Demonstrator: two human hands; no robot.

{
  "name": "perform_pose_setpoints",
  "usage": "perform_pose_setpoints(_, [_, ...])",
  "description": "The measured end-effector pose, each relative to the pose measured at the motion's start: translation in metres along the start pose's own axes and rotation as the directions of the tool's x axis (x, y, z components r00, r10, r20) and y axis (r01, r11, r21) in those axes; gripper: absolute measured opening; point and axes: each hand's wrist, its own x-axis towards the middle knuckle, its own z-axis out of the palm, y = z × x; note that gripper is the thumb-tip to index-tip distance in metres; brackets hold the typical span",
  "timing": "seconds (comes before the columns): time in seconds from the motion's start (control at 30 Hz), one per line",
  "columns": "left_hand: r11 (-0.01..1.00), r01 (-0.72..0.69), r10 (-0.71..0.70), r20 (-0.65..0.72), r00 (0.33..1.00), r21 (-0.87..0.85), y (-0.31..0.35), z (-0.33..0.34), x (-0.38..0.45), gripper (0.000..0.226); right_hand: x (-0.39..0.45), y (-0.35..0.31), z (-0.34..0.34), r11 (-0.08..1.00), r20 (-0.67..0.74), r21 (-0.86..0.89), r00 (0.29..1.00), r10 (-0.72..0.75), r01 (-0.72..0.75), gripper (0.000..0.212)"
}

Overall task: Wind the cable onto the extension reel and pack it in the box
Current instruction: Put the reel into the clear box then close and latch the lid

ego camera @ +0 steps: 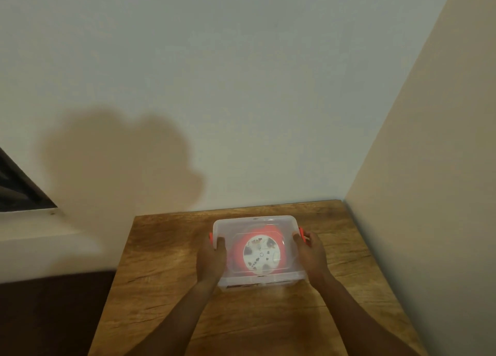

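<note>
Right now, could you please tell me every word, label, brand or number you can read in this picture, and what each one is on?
None can be read.
Reel, white face seen through the clear lid: dark marks and sockets, too blurred to tell any text.
Box, front wall near the bottom: a dark and red label strip, too small and blurred to read.
Orange latches: no text visible.

Wooden table [166,296] in wall corner; lidded clear plastic box [257,282] sits directly on it.
</note>
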Motion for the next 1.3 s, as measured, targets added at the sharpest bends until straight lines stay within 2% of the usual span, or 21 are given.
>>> perform_pose_setpoints(0.17, [0.990, -0.045, 0.059, 0.096, 0.994, -0.133, 0.049, 0.035, 0.011, 0.035, 0.038, -0.015, -0.041, 0.997, -0.007, 0.082, 1.000, -0.009, 0.009, 0.017])
perform_pose_setpoints(0.23, [0.992, -0.045, 0.062, 0.140, 0.988, -0.122, 0.072, 0.057, 0.019, 0.044, 0.063, -0.023, -0.060, 0.997, -0.019, 0.042, 0.998, -0.057, 0.058, 0.019])
perform_pose_setpoints(0.33, [0.993, 0.063, -0.032, 0.279, 0.960, -0.101, 0.103, 0.096, 0.034, 0.061, 0.106, -0.035, -0.092, 0.990, -0.060, -0.067, 0.990, -0.126, 0.122, 0.017])
perform_pose_setpoints(0.43, [0.976, 0.157, -0.094, 0.356, 0.930, -0.150, 0.126, 0.132, 0.050, 0.047, 0.145, -0.041, -0.121, 0.975, -0.094, -0.179, 0.984, -0.148, 0.130, 0.026])
perform_pose_setpoints(0.53, [0.978, 0.160, -0.097, 0.390, 0.916, -0.133, 0.140, 0.165, 0.058, 0.032, 0.180, -0.039, -0.145, 0.958, -0.095, -0.263, 0.985, -0.147, 0.117, 0.023])
perform_pose_setpoints(0.73, [0.996, 0.093, -0.086, 0.309, 0.947, -0.008, 0.144, 0.192, 0.061, 0.025, 0.206, -0.023, -0.150, 0.936, -0.099, -0.341, 0.988, -0.122, 0.081, 0.018])
perform_pose_setpoints(0.83, [0.998, 0.042, -0.054, 0.288, 0.956, 0.049, 0.136, 0.196, 0.067, 0.025, 0.210, -0.018, -0.145, 0.897, -0.139, -0.435, 0.979, -0.150, 0.075, 0.020])
perform_pose_setpoints(1.07, [0.996, -0.012, -0.012, 0.256, 0.967, 0.091, 0.131, 0.198, 0.053, 0.040, 0.201, -0.017, -0.143, 0.857, -0.148, -0.499, 0.962, -0.228, 0.127, 0.019])
perform_pose_setpoints(1.13, [0.999, -0.041, 0.040, 0.281, 0.959, -0.002, 0.127, 0.197, 0.038, 0.038, 0.193, -0.016, -0.142, 0.811, -0.110, -0.542, 0.938, -0.329, 0.221, 0.029])
perform_pose_setpoints(1.2, [0.995, -0.056, 0.079, 0.320, 0.944, -0.082, 0.118, 0.195, 0.027, 0.037, 0.182, -0.013, -0.140, 0.716, -0.057, -0.623, 0.894, -0.445, 0.316, 0.041])
perform_pose_setpoints(1.3, [0.990, -0.028, 0.078, 0.362, 0.929, -0.141, 0.101, 0.188, 0.016, 0.041, 0.167, -0.011, -0.138, 0.586, 0.072, -0.679, 0.834, -0.547, 0.443, 0.044])
